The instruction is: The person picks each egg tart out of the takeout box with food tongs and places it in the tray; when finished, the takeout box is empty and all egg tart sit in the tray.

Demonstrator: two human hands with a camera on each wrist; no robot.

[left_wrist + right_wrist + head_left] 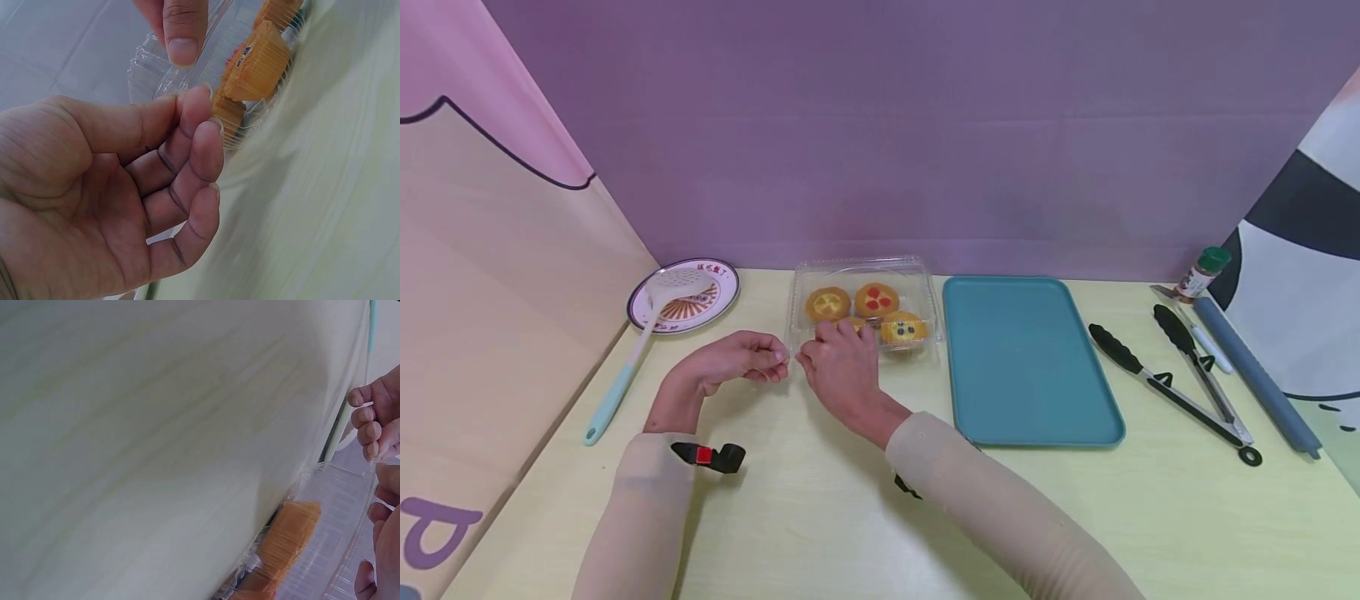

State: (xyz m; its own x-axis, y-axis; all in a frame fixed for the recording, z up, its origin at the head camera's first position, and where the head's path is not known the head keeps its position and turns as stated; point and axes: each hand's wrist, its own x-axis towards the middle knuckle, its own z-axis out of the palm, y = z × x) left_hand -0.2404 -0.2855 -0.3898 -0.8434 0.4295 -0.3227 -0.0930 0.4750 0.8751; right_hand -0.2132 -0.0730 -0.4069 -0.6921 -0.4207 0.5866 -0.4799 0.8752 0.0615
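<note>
A clear plastic clamshell box point(917, 287) with several orange tarts point(877, 300) sits at the back middle of the yellow table. My left hand point(781, 357) pinches the box's front-left corner between thumb and forefinger. The left wrist view shows that pinch point(187, 103) on the clear rim of the box point(150, 69). My right hand point(805, 358) lies over the same corner with curled fingers on the lid edge. One of its fingertips point(181, 37) presses the plastic just above the pinch. In the right wrist view the box point(325, 537) lies between my right fingers point(378, 512) and my left fingers point(369, 419).
A teal tray point(1030, 358) lies right of the box. Two pairs of tongs point(1172, 383), a white pen point(1212, 346), a grey roll point(1255, 375) and a spice bottle point(1204, 271) lie at the right. A plate point(722, 292) with a white slotted spoon point(617, 387) is at the back left.
</note>
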